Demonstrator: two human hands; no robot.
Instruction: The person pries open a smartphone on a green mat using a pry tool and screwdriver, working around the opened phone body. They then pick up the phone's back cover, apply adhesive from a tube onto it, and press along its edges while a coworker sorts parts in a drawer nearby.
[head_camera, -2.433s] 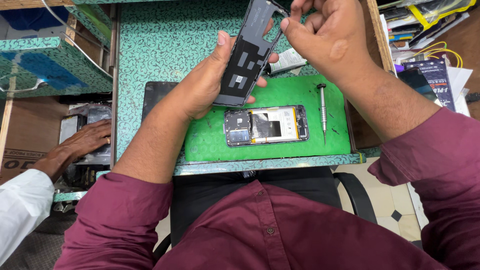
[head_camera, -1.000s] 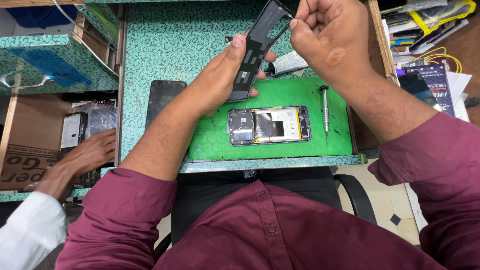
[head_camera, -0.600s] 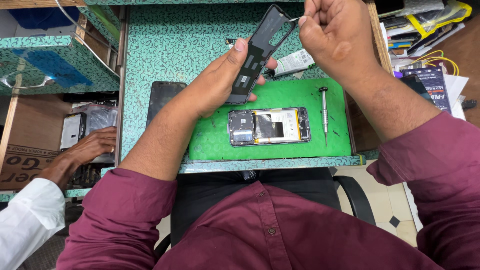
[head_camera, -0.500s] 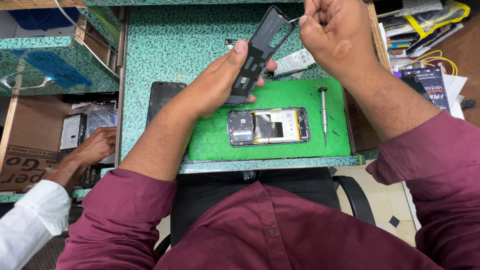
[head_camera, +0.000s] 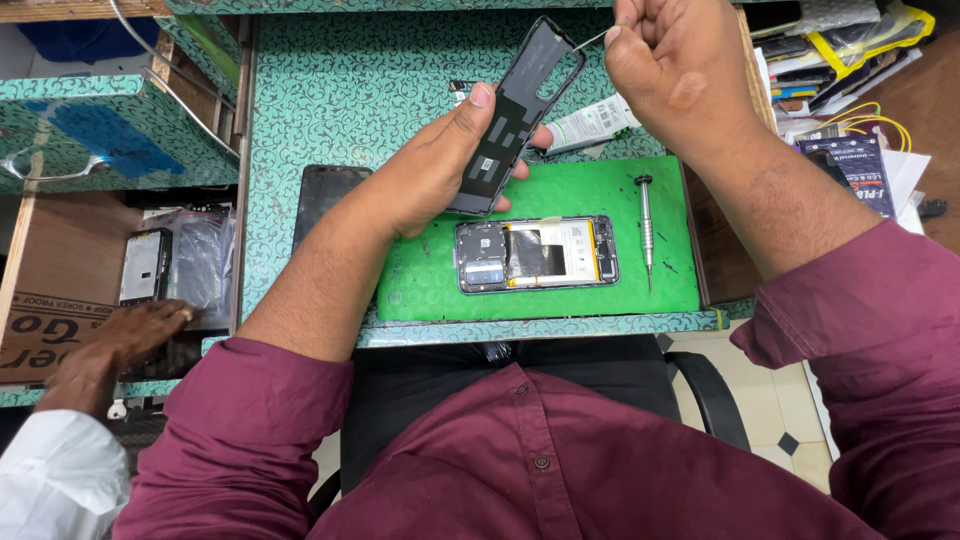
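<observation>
Teal patterned laminate covers your workbench (head_camera: 350, 90), which fills the upper middle of the frame, with a green mat (head_camera: 600, 290) lying along its near edge.

Your left hand (head_camera: 440, 175) sits at the centre top, lifted above the mat. Its thumb presses on the inner face of a dark phone back cover (head_camera: 515, 115) while the other fingers curl behind it, so the cover is clamped tilted, its upper end pointing toward the top of the frame.

Your right hand (head_camera: 680, 70) is at the upper right, fingers bunched together and pinching a thin metal tool (head_camera: 590, 40). The tool's tip meets the upper right corner of the cover; you cannot tell from this angle whether it is a pin or tweezers.

Below both hands, flat on the mat, lies an opened phone (head_camera: 535, 255) with its battery and circuit board showing. Just right of it, apart from it, a slim screwdriver (head_camera: 645, 225) rests upright in the picture. A dark flat slab (head_camera: 325, 195) lies on the bench at the mat's left edge, partly under your forearm.

At the lower left, another person's hand (head_camera: 120, 345) with a white sleeve rests on a lower shelf near a bagged phone part (head_camera: 150, 265). Packets and booklets (head_camera: 850, 60) crowd the upper right corner.
</observation>
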